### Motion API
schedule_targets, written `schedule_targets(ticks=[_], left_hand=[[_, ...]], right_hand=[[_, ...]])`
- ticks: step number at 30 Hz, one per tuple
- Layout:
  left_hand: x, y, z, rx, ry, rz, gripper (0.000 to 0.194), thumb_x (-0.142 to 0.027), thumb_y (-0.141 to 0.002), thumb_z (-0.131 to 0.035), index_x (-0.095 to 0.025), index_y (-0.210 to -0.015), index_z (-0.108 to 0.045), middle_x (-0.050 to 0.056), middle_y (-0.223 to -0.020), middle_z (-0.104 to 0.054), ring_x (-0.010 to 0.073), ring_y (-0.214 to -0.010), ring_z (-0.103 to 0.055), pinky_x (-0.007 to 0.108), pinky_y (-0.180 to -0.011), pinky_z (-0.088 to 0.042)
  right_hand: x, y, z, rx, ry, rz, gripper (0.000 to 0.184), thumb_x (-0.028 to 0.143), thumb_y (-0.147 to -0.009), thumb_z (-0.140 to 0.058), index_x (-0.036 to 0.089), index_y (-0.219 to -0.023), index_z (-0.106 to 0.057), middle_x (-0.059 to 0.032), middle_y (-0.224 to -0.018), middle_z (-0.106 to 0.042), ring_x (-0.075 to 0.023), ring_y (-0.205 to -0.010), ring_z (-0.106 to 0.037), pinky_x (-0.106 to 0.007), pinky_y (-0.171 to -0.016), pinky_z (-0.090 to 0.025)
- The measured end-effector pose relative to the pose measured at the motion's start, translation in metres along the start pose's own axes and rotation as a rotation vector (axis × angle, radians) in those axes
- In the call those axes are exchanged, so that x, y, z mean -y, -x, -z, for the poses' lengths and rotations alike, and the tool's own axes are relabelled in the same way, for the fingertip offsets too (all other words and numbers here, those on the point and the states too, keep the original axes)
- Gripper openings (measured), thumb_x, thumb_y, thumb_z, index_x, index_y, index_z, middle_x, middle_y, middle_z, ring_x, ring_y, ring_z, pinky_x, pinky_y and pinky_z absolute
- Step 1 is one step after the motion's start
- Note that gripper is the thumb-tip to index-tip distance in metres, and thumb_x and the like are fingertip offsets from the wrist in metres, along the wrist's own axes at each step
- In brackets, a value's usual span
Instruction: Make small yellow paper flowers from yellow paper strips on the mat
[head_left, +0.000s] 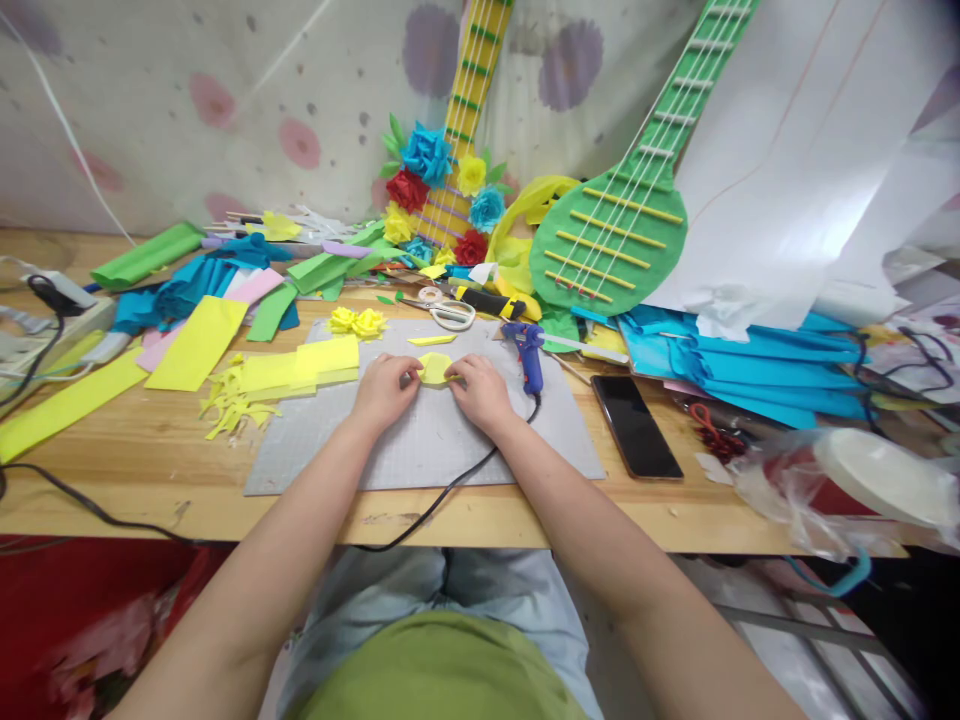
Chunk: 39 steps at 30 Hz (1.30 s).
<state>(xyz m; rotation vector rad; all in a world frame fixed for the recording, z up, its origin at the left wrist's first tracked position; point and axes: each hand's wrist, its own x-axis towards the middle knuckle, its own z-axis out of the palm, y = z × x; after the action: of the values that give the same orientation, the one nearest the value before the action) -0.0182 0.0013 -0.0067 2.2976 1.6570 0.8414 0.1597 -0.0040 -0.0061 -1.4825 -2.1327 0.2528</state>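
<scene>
A small piece of yellow crepe paper (435, 369) is stretched between my hands above the grey cutting mat (435, 440). My left hand (386, 390) pinches its left edge. On the opposite edge, the fingers of my right hand (480, 388) are closed. A thin yellow strip (432, 340) lies just beyond the paper. To the right of my right hand, a blue glue gun (528, 360) rests on the mat, its black cord running under my right forearm. Yellow paper flowers (357, 322) and stacked yellow paper rectangles (300, 368) lie to the left of my left hand.
Scissors (450, 312) and a black-and-yellow cutter (491, 302) lie behind the mat. A phone (636, 425) sits at right. Green (607, 240) and yellow (465, 110) paper instruments lean at the back. Coloured paper (196, 340) covers the left; a plastic-wrapped roll (862, 480) stands at the right edge.
</scene>
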Motion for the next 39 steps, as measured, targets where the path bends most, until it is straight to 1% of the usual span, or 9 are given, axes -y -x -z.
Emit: schedule_targets(ticks=[3, 9, 12, 16, 21, 24, 29, 34, 39], left_hand=[[-0.004, 0.001, 0.001, 0.005, 0.009, -0.009, 0.021, -0.019, -0.074, -0.052, -0.021, -0.093, -0.061, 0.003, -0.081, -0.066, 0.0194, -0.085, -0.053, 0.032, -0.079, -0.042], [-0.003, 0.0, 0.0, -0.024, 0.018, -0.034, 0.028, -0.016, -0.07, -0.056, -0.02, -0.098, -0.058, 0.003, -0.094, -0.065, 0.0193, -0.09, -0.052, 0.033, -0.082, -0.041], [-0.003, 0.0, -0.001, -0.005, 0.027, -0.029, 0.024, -0.017, -0.073, -0.054, -0.02, -0.095, -0.06, 0.003, -0.087, -0.066, 0.0188, -0.088, -0.053, 0.032, -0.081, -0.042], [-0.006, 0.0, -0.001, 0.03, 0.029, 0.011, 0.021, -0.021, -0.075, -0.054, -0.021, -0.094, -0.062, 0.002, -0.079, -0.068, 0.0184, -0.081, -0.055, 0.032, -0.077, -0.042], [-0.008, 0.002, -0.001, 0.045, 0.068, 0.037, 0.023, -0.023, -0.073, -0.057, -0.021, -0.096, -0.06, 0.001, -0.081, -0.068, 0.0172, -0.079, -0.057, 0.032, -0.077, -0.043], [-0.005, 0.001, -0.004, 0.044, 0.115, 0.089, 0.028, -0.027, -0.072, -0.059, -0.022, -0.099, -0.059, 0.001, -0.082, -0.068, 0.0171, -0.079, -0.058, 0.031, -0.076, -0.043], [0.001, -0.001, -0.01, 0.044, 0.253, 0.206, 0.032, -0.027, -0.072, -0.058, -0.022, -0.103, -0.057, 0.0, -0.08, -0.068, 0.0149, -0.075, -0.059, 0.029, -0.072, -0.044], [-0.003, -0.002, -0.01, 0.003, 0.194, 0.263, 0.038, -0.029, -0.072, -0.058, -0.02, -0.108, -0.054, 0.0, -0.079, -0.067, 0.0155, -0.071, -0.058, 0.029, -0.067, -0.043], [-0.006, -0.003, -0.012, -0.032, 0.135, 0.288, 0.04, -0.028, -0.072, -0.057, -0.02, -0.111, -0.051, 0.0, -0.077, -0.066, 0.0167, -0.073, -0.058, 0.03, -0.068, -0.042]], right_hand=[[0.003, -0.002, -0.002, -0.007, 0.028, 0.032, 0.019, 0.015, -0.08, -0.048, 0.02, -0.09, -0.063, -0.0052, -0.095, -0.061, -0.0196, -0.094, -0.049, -0.03, -0.079, -0.039], [0.001, -0.004, -0.008, -0.05, -0.039, 0.064, 0.025, 0.01, -0.078, -0.044, 0.02, -0.094, -0.062, -0.0036, -0.091, -0.064, -0.018, -0.088, -0.052, -0.029, -0.079, -0.039], [-0.001, -0.002, -0.007, -0.043, -0.073, 0.071, 0.025, 0.009, -0.077, -0.045, 0.02, -0.092, -0.062, -0.0029, -0.088, -0.065, -0.0178, -0.088, -0.052, -0.029, -0.079, -0.04], [-0.001, 0.0, -0.003, -0.038, -0.115, 0.002, 0.025, 0.01, -0.076, -0.048, 0.021, -0.093, -0.062, -0.0023, -0.087, -0.066, -0.0182, -0.09, -0.051, -0.029, -0.077, -0.041], [-0.001, -0.001, -0.002, -0.007, -0.205, -0.115, 0.021, 0.017, -0.075, -0.053, 0.022, -0.094, -0.061, -0.0015, -0.083, -0.065, -0.017, -0.086, -0.052, -0.029, -0.076, -0.041], [-0.001, -0.003, -0.004, 0.007, -0.245, -0.159, 0.02, 0.019, -0.076, -0.054, 0.021, -0.095, -0.06, -0.001, -0.081, -0.065, -0.0162, -0.083, -0.053, -0.029, -0.076, -0.041], [-0.002, -0.004, -0.007, 0.004, -0.253, -0.177, 0.02, 0.018, -0.076, -0.054, 0.021, -0.096, -0.058, -0.0009, -0.081, -0.064, -0.0154, -0.083, -0.053, -0.028, -0.076, -0.04], [-0.001, -0.006, -0.011, -0.012, -0.218, -0.214, 0.022, 0.019, -0.077, -0.051, 0.021, -0.1, -0.052, -0.0004, -0.08, -0.064, -0.0164, -0.084, -0.054, -0.029, -0.075, -0.039], [0.003, -0.007, -0.015, -0.042, -0.181, -0.259, 0.024, 0.019, -0.077, -0.05, 0.018, -0.101, -0.047, -0.0022, -0.081, -0.062, -0.0178, -0.082, -0.054, -0.029, -0.072, -0.039]])
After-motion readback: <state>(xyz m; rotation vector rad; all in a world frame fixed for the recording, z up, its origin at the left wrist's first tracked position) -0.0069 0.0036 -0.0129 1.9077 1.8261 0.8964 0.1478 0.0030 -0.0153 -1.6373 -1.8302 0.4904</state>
